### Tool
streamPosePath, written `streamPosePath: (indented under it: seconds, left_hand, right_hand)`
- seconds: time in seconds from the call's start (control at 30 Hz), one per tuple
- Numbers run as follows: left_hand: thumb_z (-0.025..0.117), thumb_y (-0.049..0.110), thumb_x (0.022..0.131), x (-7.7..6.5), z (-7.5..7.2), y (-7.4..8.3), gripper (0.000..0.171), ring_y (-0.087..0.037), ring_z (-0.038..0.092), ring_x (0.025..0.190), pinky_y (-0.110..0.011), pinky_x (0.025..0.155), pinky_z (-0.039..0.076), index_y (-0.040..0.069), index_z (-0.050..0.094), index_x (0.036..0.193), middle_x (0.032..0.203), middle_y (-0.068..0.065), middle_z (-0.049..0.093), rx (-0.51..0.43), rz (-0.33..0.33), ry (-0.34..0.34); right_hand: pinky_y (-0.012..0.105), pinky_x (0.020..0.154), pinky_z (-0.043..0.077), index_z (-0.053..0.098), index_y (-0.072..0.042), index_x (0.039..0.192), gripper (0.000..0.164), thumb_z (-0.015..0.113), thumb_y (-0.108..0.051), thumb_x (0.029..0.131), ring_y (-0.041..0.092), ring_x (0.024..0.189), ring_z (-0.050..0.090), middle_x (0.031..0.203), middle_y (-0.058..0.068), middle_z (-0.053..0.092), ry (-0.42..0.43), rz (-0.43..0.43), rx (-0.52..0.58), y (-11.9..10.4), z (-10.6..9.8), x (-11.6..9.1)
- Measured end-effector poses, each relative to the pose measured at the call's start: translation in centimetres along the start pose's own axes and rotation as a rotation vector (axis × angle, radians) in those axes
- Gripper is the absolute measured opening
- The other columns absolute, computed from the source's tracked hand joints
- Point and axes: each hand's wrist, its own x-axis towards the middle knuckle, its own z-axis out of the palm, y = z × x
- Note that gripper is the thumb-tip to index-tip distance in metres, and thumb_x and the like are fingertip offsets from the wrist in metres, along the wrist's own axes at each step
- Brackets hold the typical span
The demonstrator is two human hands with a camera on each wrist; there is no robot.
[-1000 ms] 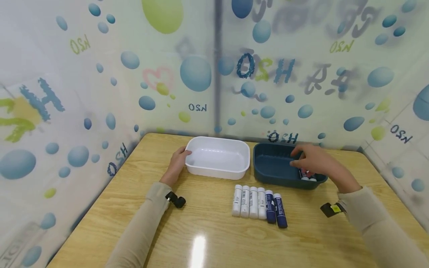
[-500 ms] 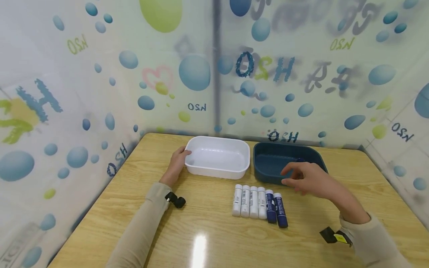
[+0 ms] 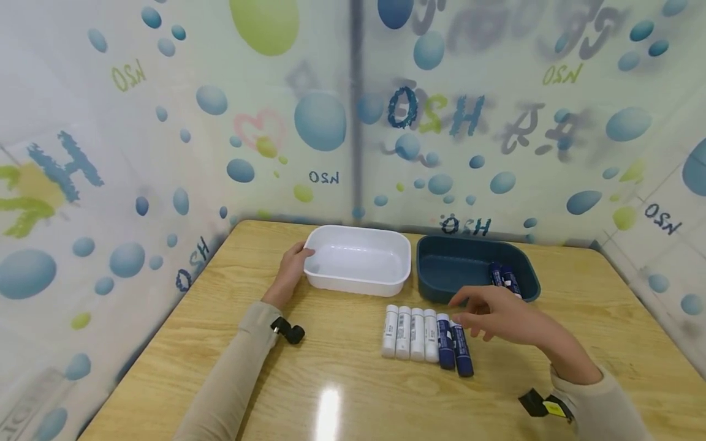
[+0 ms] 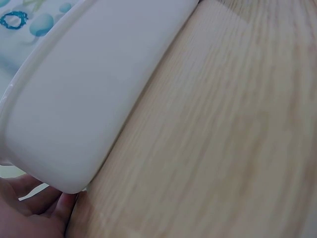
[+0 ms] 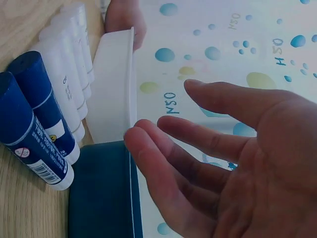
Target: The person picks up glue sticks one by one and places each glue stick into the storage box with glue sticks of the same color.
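My left hand (image 3: 288, 272) holds the left end of a white plastic bin (image 3: 358, 286), its thumb over the rim; in the left wrist view the fingers (image 4: 42, 201) lie against the bin's outside. Over the row of glue sticks hovers my right hand (image 3: 499, 313), holding nothing, thumb and fingers spread apart. Its fingertips overlap the top of the rightmost blue glue stick (image 3: 463, 354) in the head view. Beside that lies another blue glue stick (image 3: 444, 344), then several white glue sticks (image 3: 417, 335). Two blue glue sticks (image 3: 510, 280) lie in the dark blue bin (image 3: 448, 291).
Both bins stand side by side at the back of the wooden table (image 3: 287, 386). Behind them hangs a wall sheet (image 3: 331, 196) printed with drops and letters. The glue sticks lie in front of the bins.
My right hand has come out of the dark blue bin and moved toward me and left, over the glue sticks. Two blue glue sticks show in that bin. My left hand has stayed put.
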Motion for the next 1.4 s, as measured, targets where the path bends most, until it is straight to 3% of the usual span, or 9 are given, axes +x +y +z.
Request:
streamPosePath:
  seconds: [0.37,0.67,0.87,1.03,1.4]
  left_hand:
    - [0.047,0.030,0.104,0.0,-0.4,0.4,0.057,-0.031,0.040,0.150,-0.047,0.126,0.032,0.009,0.041,0.157,0.164,-0.013,0.041,-0.002,0.002,0.004]
    - [0.047,0.027,0.104,0.0,-0.5,0.3,0.056,-0.033,0.043,0.148,-0.048,0.125,0.034,0.006,0.043,0.156,0.162,-0.015,0.043,-0.010,0.022,0.020]
    - [0.047,0.026,0.104,0.0,-0.3,0.2,0.055,-0.033,0.043,0.148,-0.048,0.124,0.034,0.004,0.044,0.155,0.160,-0.017,0.045,-0.005,0.039,0.015]
    - [0.047,0.026,0.104,0.0,0.0,0.1,0.055,-0.034,0.044,0.147,-0.049,0.124,0.034,0.003,0.045,0.154,0.159,-0.018,0.046,-0.017,0.046,0.003]
    - [0.047,0.026,0.104,0.0,0.2,-0.1,0.055,-0.033,0.044,0.147,-0.048,0.124,0.035,0.004,0.045,0.154,0.160,-0.017,0.046,-0.014,0.039,0.008]
  right_hand:
    - [0.031,0.061,0.060,0.057,-0.001,0.137,0.047,0.065,-0.032,0.102,0.026,0.076,0.068,0.087,0.010,0.069,-0.070,0.053,-0.014,1.2,0.6,0.6]
    - [0.035,0.060,0.060,0.045,-0.001,0.148,0.066,0.073,-0.032,0.096,0.022,0.073,0.067,0.088,0.009,0.068,-0.032,0.207,-0.054,1.9,1.1,1.1]
    - [0.036,0.063,0.060,0.039,0.000,0.152,0.077,0.077,-0.033,0.093,0.021,0.071,0.065,0.087,0.008,0.065,-0.060,0.297,-0.052,2.7,1.8,1.7]
    - [0.034,0.061,0.057,0.037,0.002,0.153,0.083,0.079,-0.032,0.091,0.020,0.065,0.064,0.078,0.007,0.064,-0.073,0.309,-0.072,3.4,2.3,1.9]
    - [0.037,0.061,0.060,0.040,0.003,0.151,0.077,0.077,-0.028,0.092,0.020,0.066,0.066,0.078,0.008,0.067,-0.097,0.287,0.000,4.7,2.5,2.0]
